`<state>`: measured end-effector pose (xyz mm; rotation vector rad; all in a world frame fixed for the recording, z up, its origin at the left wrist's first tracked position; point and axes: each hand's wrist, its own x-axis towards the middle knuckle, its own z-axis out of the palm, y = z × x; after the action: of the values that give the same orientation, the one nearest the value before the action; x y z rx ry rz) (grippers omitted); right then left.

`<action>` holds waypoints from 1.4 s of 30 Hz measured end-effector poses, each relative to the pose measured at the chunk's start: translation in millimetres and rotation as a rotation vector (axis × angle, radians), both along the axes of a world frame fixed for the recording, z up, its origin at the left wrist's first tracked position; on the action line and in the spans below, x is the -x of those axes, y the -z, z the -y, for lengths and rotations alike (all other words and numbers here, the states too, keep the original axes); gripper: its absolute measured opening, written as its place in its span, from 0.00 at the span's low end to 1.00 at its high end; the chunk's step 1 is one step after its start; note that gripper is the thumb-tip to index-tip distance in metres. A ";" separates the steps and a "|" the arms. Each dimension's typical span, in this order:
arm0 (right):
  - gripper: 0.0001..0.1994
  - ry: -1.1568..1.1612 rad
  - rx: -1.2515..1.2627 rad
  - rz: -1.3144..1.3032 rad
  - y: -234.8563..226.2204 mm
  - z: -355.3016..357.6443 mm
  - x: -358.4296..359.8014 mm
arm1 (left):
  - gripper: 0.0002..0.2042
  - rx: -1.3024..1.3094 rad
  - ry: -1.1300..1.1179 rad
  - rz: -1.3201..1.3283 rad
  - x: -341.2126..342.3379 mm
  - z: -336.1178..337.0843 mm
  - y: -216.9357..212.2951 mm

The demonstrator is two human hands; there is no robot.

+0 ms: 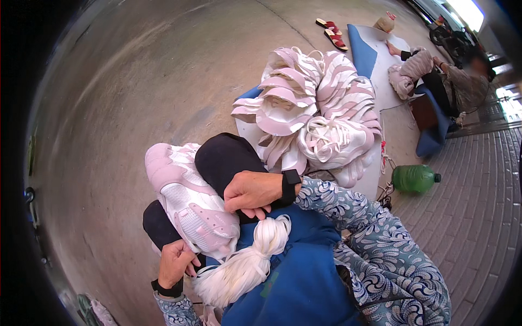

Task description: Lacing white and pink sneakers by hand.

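Across my knees lies a stack of pink and white shoe uppers (190, 201), draped over my dark trousers. My left hand (175, 264) is at the near left edge of the stack, its fingers curled closed against the edge of an upper. On the right side of the uppers is my right hand (253, 193), closed with curled fingers; what it holds, if anything, is hidden. A thick bundle of white shoelaces (244, 266) rests on the blue apron (304, 282) in my lap, just below my right hand.
Ahead to the right, a large heap of pink and white shoe uppers (326, 114) sits on a sheet. A green bottle (416, 179) lies right of it. Red sandals (333, 33) are farther off. Another person (462, 81) sits at the far right, holding similar uppers.
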<state>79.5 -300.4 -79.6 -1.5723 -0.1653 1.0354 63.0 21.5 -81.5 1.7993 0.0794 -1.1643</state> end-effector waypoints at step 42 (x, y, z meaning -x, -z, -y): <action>0.11 0.077 0.130 -0.020 -7.9 -11.6 6.1 | 0.13 1.726 0.670 0.500 26.0 24.9 -189.9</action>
<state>73.4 -288.8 -71.7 -1.6718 -0.0231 1.0180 37.0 -3.5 108.4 0.4074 -1.4442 -0.6202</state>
